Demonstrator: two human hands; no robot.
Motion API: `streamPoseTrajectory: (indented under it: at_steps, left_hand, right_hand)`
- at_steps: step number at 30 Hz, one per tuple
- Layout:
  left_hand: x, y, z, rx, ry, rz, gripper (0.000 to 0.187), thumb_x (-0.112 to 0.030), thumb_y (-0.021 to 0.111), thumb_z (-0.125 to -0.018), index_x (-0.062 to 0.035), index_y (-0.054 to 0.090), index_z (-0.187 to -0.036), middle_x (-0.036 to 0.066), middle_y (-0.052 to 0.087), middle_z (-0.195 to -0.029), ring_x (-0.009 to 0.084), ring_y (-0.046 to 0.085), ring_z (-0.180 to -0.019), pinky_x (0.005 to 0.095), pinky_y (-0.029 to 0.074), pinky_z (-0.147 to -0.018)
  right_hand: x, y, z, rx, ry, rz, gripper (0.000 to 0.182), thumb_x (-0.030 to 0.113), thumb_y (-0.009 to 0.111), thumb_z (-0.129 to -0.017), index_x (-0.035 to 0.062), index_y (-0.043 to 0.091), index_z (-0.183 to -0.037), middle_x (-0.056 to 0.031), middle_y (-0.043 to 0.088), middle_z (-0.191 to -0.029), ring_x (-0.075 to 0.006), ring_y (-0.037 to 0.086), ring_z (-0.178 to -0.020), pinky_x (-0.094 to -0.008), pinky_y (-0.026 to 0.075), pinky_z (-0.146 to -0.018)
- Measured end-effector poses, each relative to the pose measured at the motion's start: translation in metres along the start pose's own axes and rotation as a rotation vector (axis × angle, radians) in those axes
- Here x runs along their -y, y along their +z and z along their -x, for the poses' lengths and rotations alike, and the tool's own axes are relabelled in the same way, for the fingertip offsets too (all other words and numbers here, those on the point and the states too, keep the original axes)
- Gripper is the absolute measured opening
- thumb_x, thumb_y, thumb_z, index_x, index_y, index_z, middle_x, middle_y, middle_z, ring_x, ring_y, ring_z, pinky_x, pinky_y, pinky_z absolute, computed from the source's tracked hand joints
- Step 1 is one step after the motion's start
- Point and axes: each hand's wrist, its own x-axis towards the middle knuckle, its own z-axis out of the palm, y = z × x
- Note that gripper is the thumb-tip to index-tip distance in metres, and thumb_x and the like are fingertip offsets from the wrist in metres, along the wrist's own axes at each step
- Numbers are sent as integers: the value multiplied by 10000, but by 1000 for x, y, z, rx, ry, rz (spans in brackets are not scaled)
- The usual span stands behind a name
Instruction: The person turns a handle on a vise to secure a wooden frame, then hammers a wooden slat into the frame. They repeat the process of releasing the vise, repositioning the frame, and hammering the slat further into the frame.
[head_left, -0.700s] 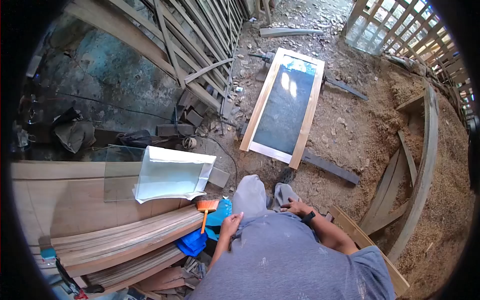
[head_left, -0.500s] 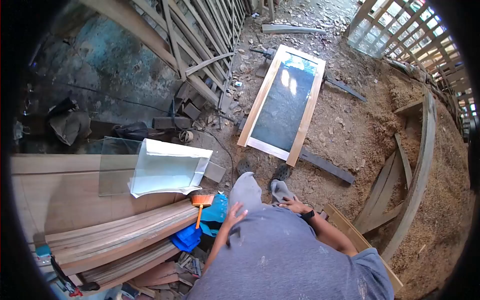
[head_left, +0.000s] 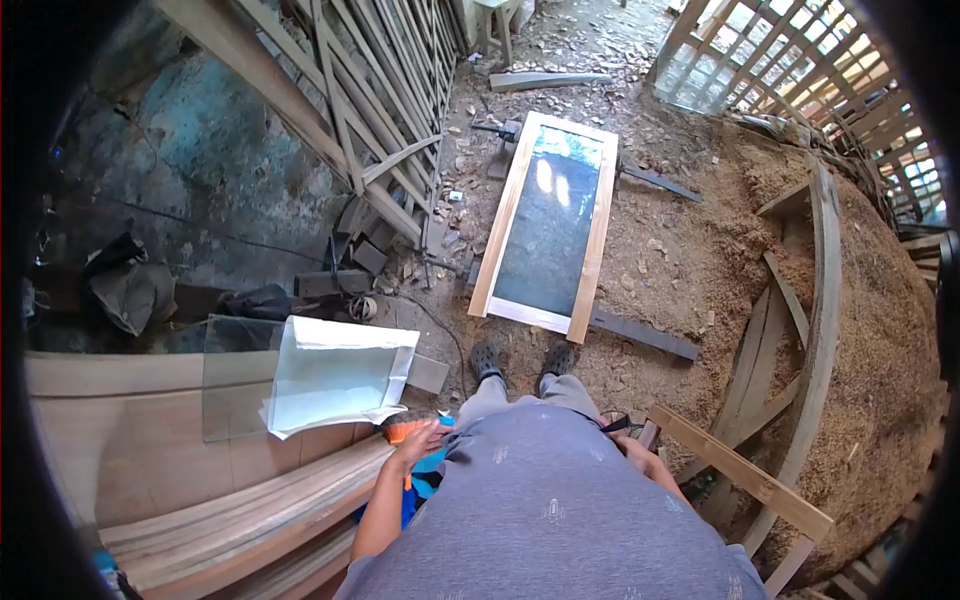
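My left hand [head_left: 424, 441] hangs at my left side, fingers stretched out and holding nothing. In this view it overlaps the brush with orange bristles [head_left: 402, 431] and the blue plastic [head_left: 430, 462]. At my right hip, my right hand [head_left: 632, 450] is partly hidden by my shirt, and its fingers do not show well. A wooden board [head_left: 740, 470] lies close beside it. Ahead of my feet rests a pale wooden frame [head_left: 484, 262] around a dark, shiny glass pane [head_left: 548, 225], standing on clamps or bars.
Glass sheets [head_left: 240, 385] with white paper [head_left: 340, 332] lie on stacked planks [head_left: 260, 500] to my left. Slats [head_left: 400, 110] lean on the far-left wall. A long curved beam [head_left: 825, 300] and sawdust [head_left: 880, 380] are on the right. A dark bar [head_left: 650, 335] sticks out from under the frame.
My body is more upright, and both shoes now stand side by side. My left hand has moved left and slightly down, over the brush. My right hand has gone from my lap to my right hip.
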Motion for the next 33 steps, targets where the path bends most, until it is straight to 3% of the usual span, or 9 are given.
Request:
streamPoseTrajectory:
  at_steps: [2,4,6,9,13,17,20,26,33]
  left_hand:
    - [11,-23,-15,-10,-97,124,582,-571,447,-955,-88,601,-1241,110,646,-1144,239,587,-1103,369,436,-957]
    - [41,-42,-51,-147,-85,46,549,-540,502,-939,-74,609,-1211,120,675,-1033,216,647,-959,367,491,-855]
    - [-5,-25,-33,-325,12,-627,531,-475,565,-927,-39,593,-1228,142,680,-1056,205,654,-965,334,499,-857]
    - [-13,-26,-60,-444,254,-757,519,-402,605,-922,3,570,-1246,159,671,-1093,195,650,-999,308,496,-886]
    - [-61,-9,-73,-307,311,-209,518,-360,621,-923,27,554,-1262,170,660,-1130,222,639,-1045,324,489,-924]
    - [-57,-23,-108,-272,338,-207,531,-365,631,-914,36,555,-1254,181,655,-1148,243,638,-1057,330,489,-927]
    - [-39,-32,-120,-324,244,-275,534,-365,638,-907,45,562,-1240,189,655,-1146,243,638,-1060,340,490,-926]
    - [-22,-9,-129,-414,83,-350,542,-389,662,-878,16,588,-1230,197,654,-1162,262,634,-1096,350,487,-938]
    - [2,14,-202,-477,14,-586,630,-428,678,-844,-24,537,-1306,202,600,-1261,327,557,-1203,379,402,-1043]
  right_hand:
    - [-1,14,0,-88,62,-169,508,372,446,-1013,165,382,-1472,-30,388,-1487,-225,387,-1330,-375,286,-1110]
    - [-24,8,-11,-55,132,-392,531,436,427,-1001,200,387,-1474,10,294,-1547,-190,264,-1409,-334,248,-1127]
    - [-36,10,-20,-83,87,-401,513,425,428,-1002,177,425,-1451,-17,356,-1513,-196,325,-1376,-317,270,-1114]
    - [-47,21,-41,-146,-92,-456,504,395,436,-1002,99,467,-1409,-63,438,-1445,-209,362,-1343,-342,270,-1115]
    - [-54,37,-53,-276,-187,-268,498,365,449,-1008,81,447,-1417,-90,473,-1418,-228,428,-1302,-357,312,-1097]
    - [-92,38,-103,-447,-348,228,478,262,492,-995,41,424,-1414,-158,440,-1446,-267,371,-1369,-362,289,-1122]
    - [-114,40,-120,-519,-377,205,476,242,513,-980,38,436,-1403,-162,450,-1435,-276,384,-1361,-357,296,-1121]
    - [-47,36,-110,-478,38,134,462,299,689,-831,40,609,-1206,-154,669,-1088,-244,620,-1014,-350,478,-895]
    - [-33,-44,-230,-384,54,414,566,263,709,-826,71,521,-1324,-212,585,-1248,-308,583,-1132,-383,483,-939]
